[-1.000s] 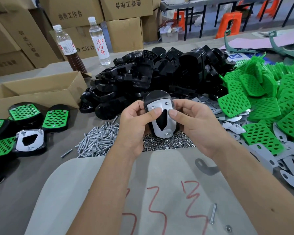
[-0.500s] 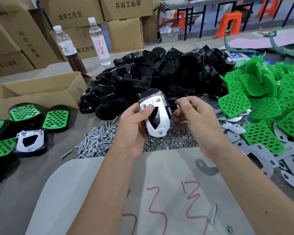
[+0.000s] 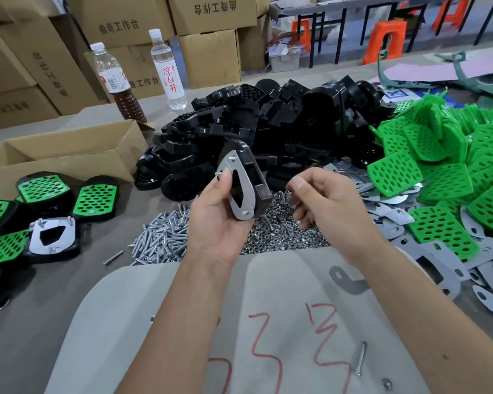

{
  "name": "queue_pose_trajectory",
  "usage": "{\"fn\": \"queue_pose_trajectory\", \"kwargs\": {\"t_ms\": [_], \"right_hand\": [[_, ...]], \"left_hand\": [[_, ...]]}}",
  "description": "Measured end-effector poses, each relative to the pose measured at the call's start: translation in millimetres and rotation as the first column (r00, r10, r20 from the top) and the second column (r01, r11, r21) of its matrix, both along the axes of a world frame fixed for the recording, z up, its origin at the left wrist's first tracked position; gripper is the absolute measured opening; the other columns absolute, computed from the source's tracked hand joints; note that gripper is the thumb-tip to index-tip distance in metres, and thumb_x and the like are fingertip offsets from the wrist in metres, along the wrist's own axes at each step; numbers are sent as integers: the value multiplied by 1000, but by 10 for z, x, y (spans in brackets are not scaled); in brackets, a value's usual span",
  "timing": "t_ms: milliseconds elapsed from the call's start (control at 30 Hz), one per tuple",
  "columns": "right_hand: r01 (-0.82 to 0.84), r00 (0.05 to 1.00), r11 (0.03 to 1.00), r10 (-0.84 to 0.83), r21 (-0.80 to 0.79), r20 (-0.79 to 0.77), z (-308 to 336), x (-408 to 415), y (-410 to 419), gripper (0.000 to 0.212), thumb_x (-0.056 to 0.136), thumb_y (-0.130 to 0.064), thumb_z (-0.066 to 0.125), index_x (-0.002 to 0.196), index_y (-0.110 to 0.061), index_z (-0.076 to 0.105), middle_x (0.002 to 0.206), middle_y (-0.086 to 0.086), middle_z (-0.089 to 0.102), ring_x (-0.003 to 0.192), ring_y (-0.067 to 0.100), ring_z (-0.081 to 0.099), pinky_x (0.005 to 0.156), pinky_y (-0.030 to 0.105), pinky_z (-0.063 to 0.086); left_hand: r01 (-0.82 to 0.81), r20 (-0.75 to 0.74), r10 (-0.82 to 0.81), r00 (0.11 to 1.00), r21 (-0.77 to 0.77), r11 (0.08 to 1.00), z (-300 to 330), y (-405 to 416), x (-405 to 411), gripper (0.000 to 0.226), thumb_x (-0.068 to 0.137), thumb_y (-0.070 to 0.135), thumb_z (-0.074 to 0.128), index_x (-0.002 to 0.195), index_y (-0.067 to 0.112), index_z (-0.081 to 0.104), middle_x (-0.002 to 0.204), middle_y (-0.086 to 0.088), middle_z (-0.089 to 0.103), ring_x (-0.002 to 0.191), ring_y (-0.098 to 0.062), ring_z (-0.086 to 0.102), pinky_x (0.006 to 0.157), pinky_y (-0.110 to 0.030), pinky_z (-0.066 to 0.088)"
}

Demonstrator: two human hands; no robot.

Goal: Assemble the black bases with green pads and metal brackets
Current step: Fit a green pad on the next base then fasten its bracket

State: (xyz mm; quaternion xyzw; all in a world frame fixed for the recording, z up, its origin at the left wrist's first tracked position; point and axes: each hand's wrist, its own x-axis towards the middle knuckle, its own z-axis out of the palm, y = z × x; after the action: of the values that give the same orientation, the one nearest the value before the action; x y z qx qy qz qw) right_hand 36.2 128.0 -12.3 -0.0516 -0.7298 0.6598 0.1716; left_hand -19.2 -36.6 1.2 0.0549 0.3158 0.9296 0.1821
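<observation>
My left hand (image 3: 217, 220) grips a black base (image 3: 255, 177) with a metal bracket (image 3: 238, 191) laid on its underside, thumb pressing the bracket's edge. The piece is tilted on its side above the table. My right hand (image 3: 322, 206) hovers just right of it over the pile of nuts (image 3: 285, 237), fingers loosely curled and holding nothing that I can see. Behind lies a heap of black bases (image 3: 268, 129). Green pads (image 3: 444, 172) are piled at the right, with loose metal brackets (image 3: 439, 260) below them.
Screws (image 3: 162, 240) lie heaped left of the nuts. Finished assemblies with green pads (image 3: 94, 199) and one bracket-up unit (image 3: 52, 237) sit at the left. An open carton (image 3: 60, 155) and two bottles (image 3: 168, 69) stand behind. A grey board with red marks (image 3: 239, 322) lies in front.
My right hand has let go of the base and moved right and down over the nuts. My left hand has turned the base onto its side.
</observation>
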Motion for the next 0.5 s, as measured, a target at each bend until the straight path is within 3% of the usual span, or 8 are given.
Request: {"fn": "queue_pose_trajectory", "kwargs": {"t_ms": [100, 167, 300, 400, 433, 500], "right_hand": [[5, 996, 1000, -3, 20, -85, 40, 44, -40, 16, 107, -15, 56, 100, -15, 70, 79, -2, 66, 65, 17, 62, 53, 29, 52], [24, 985, 999, -19, 28, -171, 97, 83, -90, 18, 107, -15, 55, 109, -19, 73, 87, 5, 66, 71, 17, 61, 55, 30, 53], [31, 958, 992, 6, 124, -287, 193, 142, -211, 32, 104, -22, 54, 130, -20, 72, 107, 6, 59, 82, 16, 57, 66, 34, 52], [-59, 947, 983, 110, 172, -302, 224, 187, -309, 36, 107, -11, 53, 140, -7, 63, 119, 12, 51, 105, -1, 55, 84, 12, 48], [-75, 948, 978, 130, 193, -292, 223, 196, -338, 36, 106, -9, 52, 141, -7, 62, 122, 14, 49, 115, 0, 53, 90, 10, 46], [-103, 951, 976, 153, 190, -268, 228, 207, -391, 40, 104, -15, 51, 141, -9, 62, 127, 16, 47, 127, 19, 49, 96, 12, 46]], "left_hand": [[89, 57, -94, 994, 90, 992, -8, -23, -18, 35, 91, 19, 59, 124, 9, 66, 108, -11, 71, 78, -24, 69, 63, -31, 58], [179, 58, -193, 980, 188, 966, -1, -27, -10, 32, 97, 20, 54, 127, 10, 59, 106, -8, 70, 75, -20, 61, 61, -29, 56], [296, 124, -359, 925, 358, 886, -3, -16, 43, 25, 104, 16, 47, 112, 1, 64, 104, -10, 65, 73, -19, 56, 66, -25, 54], [231, 167, -281, 945, 267, 936, 12, 14, 87, 20, 87, 8, 61, 93, -5, 75, 92, -11, 69, 65, -16, 61, 63, -21, 53], [197, 180, -240, 954, 228, 954, 3, 28, 93, 22, 82, 10, 63, 87, -6, 77, 86, -11, 71, 61, -15, 63, 62, -20, 52], [151, 199, -187, 962, 184, 971, -14, 47, 98, 32, 84, 18, 56, 78, -3, 79, 75, -8, 71, 56, -12, 64, 59, -19, 52]]}}
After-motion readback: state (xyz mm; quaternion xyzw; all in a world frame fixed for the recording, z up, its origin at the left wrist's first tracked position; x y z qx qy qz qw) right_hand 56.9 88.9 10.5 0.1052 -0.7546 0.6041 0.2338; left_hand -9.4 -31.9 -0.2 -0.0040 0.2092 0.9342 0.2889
